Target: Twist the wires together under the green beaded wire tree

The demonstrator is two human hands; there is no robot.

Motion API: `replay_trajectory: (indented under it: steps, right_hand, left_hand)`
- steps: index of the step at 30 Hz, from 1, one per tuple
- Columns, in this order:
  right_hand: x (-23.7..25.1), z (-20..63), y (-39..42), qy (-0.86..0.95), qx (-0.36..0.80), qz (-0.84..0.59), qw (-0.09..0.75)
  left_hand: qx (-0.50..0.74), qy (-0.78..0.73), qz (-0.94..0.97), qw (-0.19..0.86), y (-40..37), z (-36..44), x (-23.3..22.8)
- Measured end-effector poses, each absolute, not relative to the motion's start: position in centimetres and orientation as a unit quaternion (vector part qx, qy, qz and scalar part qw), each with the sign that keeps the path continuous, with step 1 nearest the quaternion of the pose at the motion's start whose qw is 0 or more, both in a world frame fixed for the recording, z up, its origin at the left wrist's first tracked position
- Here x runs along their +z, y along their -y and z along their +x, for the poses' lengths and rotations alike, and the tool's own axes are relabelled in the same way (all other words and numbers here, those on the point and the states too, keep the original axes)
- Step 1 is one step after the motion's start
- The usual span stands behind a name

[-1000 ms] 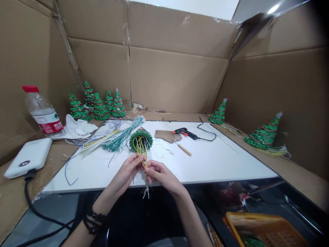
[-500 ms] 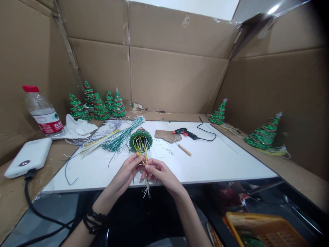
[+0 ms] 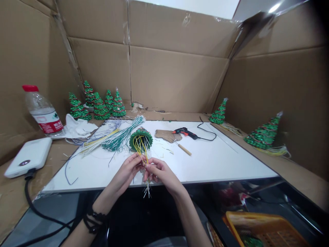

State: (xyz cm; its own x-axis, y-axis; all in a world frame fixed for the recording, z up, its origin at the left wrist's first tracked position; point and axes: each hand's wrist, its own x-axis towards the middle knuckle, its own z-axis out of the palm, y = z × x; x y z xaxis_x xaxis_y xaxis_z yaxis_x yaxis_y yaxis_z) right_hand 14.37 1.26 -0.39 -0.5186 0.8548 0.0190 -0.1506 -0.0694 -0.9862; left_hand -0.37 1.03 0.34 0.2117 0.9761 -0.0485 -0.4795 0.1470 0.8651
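A small green Christmas tree [image 3: 132,141] lies on its side on the white board, its hollow base facing me. Yellow and white wires [image 3: 139,146] come out of the base and run toward me into both hands. My left hand [image 3: 133,164] pinches the wires from the left, its fingers closed. Pressed close beside it, my right hand [image 3: 156,168] grips the same wires between thumb and fingers. Their loose white ends hang below my fingers over the board's front edge. What the fingertips do inside the bunch is partly hidden.
Behind the tree lie a bundle of green and white wires [image 3: 120,137], a cardboard scrap [image 3: 164,135], a glue gun [image 3: 186,132] and a wooden-handled awl [image 3: 185,149]. More trees [image 3: 100,106] stand at the back left. A bottle [image 3: 43,113] and power bank [image 3: 29,157] are at left, an orange basket [image 3: 257,216] lower right.
Almost nothing differs. Both hands stay at the same spot on the wires, with only slight finger movement.
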Motion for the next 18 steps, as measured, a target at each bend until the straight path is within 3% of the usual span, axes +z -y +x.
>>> replay_trajectory:
  steps: [18]
  right_hand:
    - [-0.36, 14.11, -1.34, 0.533, 0.643, -0.329, 0.441]
  left_hand:
    - [0.546, -0.317, 0.349, 0.693, -1.11, -0.50, 0.34]
